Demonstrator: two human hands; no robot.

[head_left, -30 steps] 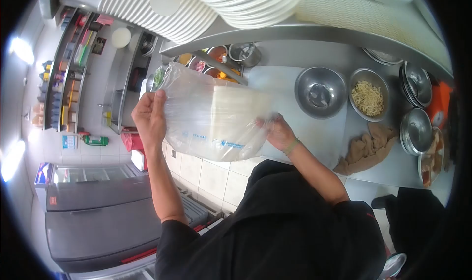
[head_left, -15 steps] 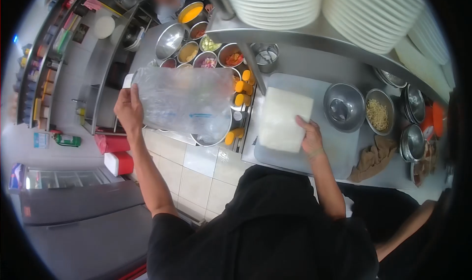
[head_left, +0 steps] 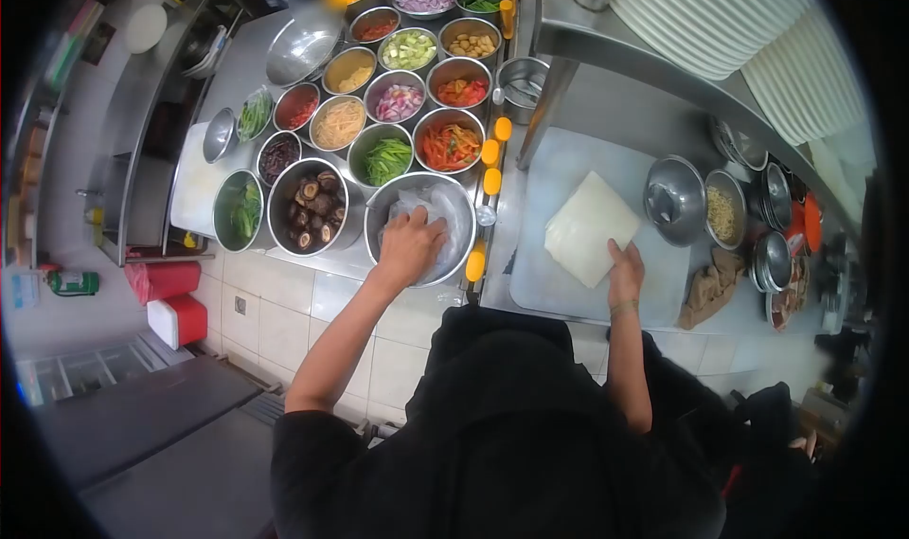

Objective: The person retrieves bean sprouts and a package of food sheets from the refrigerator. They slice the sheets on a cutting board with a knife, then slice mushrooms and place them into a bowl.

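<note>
My left hand (head_left: 410, 245) reaches into a round metal pot (head_left: 375, 207) with its fingers curled into a crumpled clear plastic bag (head_left: 431, 203). Part of the bag is hidden under the hand. Over a pale cutting board (head_left: 554, 165), my right hand (head_left: 625, 272) grips the lower right corner of a stack of white square sheets (head_left: 589, 226), thumb on top. The stack is turned so its corners point up and down. Whether it rests on the board or is slightly raised, I cannot tell.
Metal containers of mushrooms (head_left: 317, 203), green beans (head_left: 383, 160), pepper strips (head_left: 445, 146) and other cut vegetables fill the left counter. Metal bowls (head_left: 674, 198), noodles (head_left: 721, 212) and a brown cloth (head_left: 710, 288) lie right. A shelf with stacked white plates (head_left: 705, 18) overhangs the board.
My left hand has lowered the plastic bag from above the containers into the pot, where it is now crumpled. The white stack has turned in my right hand. The view has shifted.
</note>
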